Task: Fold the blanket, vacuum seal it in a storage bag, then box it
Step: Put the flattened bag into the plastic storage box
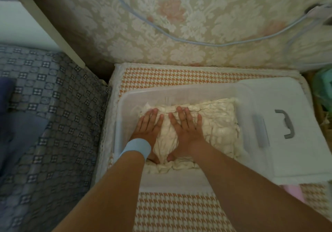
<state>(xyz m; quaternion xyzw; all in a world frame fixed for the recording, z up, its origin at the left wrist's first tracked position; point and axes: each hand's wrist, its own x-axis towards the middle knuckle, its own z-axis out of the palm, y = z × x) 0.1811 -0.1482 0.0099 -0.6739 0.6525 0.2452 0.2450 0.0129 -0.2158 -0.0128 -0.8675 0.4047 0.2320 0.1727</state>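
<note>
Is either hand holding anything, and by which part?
Nothing is gripped: left hand and right hand press flat, fingers straight, on top of the sealed blanket in the box.

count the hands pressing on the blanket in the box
2. The left hand lies flat on the blanket near the left wall of the box; the right hand lies flat beside it, nearer the middle.

The blanket [212, 124] is cream, inside a milky translucent box [124, 106] whose white lid [291, 97], on the right, carries a grey handle [286, 124]. Beneath lies orange-and-white houndstooth cloth [179, 212]; on the left, blue-grey checked fabric [50, 109]. The far wallpaper [197, 16] is beige damask with pink blossoms. The wristband [138, 148] is pale blue.
</note>
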